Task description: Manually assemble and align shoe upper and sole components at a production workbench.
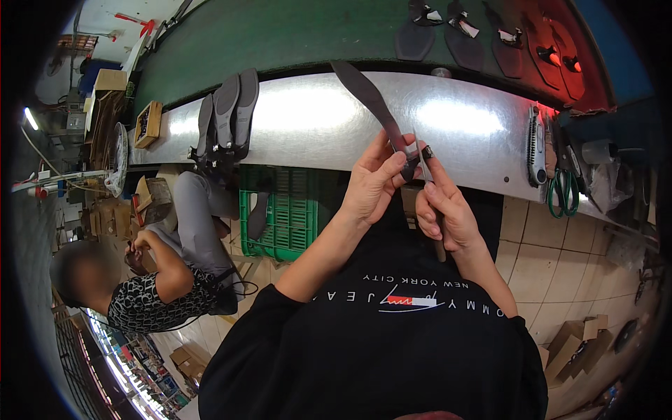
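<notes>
My left hand (pixel 378 175) is closed around the narrow end of a dark sandal sole (pixel 364 89), whose broad end points up and left over the metal bench. In my right hand (pixel 448 210) is a slim knife (pixel 422 157), its thin blade upward and its brownish handle end showing below the palm. Blade and fingertips meet at the small black strap piece (pixel 428 151) near the sole's end. Fingers partly hide this contact, so I cannot tell if the blade touches the strap.
Several soles (pixel 225 112) lie on the metal bench (pixel 301 133) at left. Beyond, a green belt (pixel 301 35) carries sandals (pixel 465 42). A box cutter (pixel 536 147) and green-handled scissors (pixel 563 192) are at right. Below sits a green crate (pixel 294 217); another person (pixel 161 280) sits left.
</notes>
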`<state>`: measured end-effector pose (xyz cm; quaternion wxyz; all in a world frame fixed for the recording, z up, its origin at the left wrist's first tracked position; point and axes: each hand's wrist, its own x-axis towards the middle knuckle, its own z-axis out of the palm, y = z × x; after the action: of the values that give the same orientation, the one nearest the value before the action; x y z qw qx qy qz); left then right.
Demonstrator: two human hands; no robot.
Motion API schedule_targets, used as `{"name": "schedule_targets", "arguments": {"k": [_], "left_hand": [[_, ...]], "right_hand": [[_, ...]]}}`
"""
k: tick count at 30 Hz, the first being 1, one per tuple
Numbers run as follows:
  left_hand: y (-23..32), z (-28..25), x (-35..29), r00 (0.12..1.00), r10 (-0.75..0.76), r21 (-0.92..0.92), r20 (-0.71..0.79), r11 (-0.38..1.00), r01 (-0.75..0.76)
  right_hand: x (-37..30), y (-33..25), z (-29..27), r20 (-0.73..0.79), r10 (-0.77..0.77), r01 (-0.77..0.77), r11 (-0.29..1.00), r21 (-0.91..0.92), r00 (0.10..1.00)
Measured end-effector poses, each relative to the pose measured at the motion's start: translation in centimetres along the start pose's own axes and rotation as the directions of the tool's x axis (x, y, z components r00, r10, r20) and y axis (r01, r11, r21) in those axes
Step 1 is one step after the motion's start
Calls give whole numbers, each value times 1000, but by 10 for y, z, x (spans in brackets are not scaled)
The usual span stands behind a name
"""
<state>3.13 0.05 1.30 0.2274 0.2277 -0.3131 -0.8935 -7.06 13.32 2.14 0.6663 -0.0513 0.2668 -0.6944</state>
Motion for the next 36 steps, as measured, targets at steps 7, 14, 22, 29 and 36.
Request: {"name": "schedule_targets", "arguments": {"k": [7,14,22,29,36], "left_hand": [[-5,-7,-3,988,149,189,34,970,-153],[-3,-15,-8,995,85,144,44,985,-90],[8,-4,-17,987,-154,-7,52,988,154],[8,-9,-19,976,-206,-101,71,972,212],[19,-11,-16,965,-256,-310,52,915,260]], "right_hand": [[3,7,1,-19,40,-41,996,-79,999],[1,5,-1,-105,-62,35,969,-246,992],[5,-15,10,117,-514,433,552,-713,849],[17,-13,20,246,-556,530,434,-729,794],[28,-14,22,204,-538,480,442,-758,818]]}}
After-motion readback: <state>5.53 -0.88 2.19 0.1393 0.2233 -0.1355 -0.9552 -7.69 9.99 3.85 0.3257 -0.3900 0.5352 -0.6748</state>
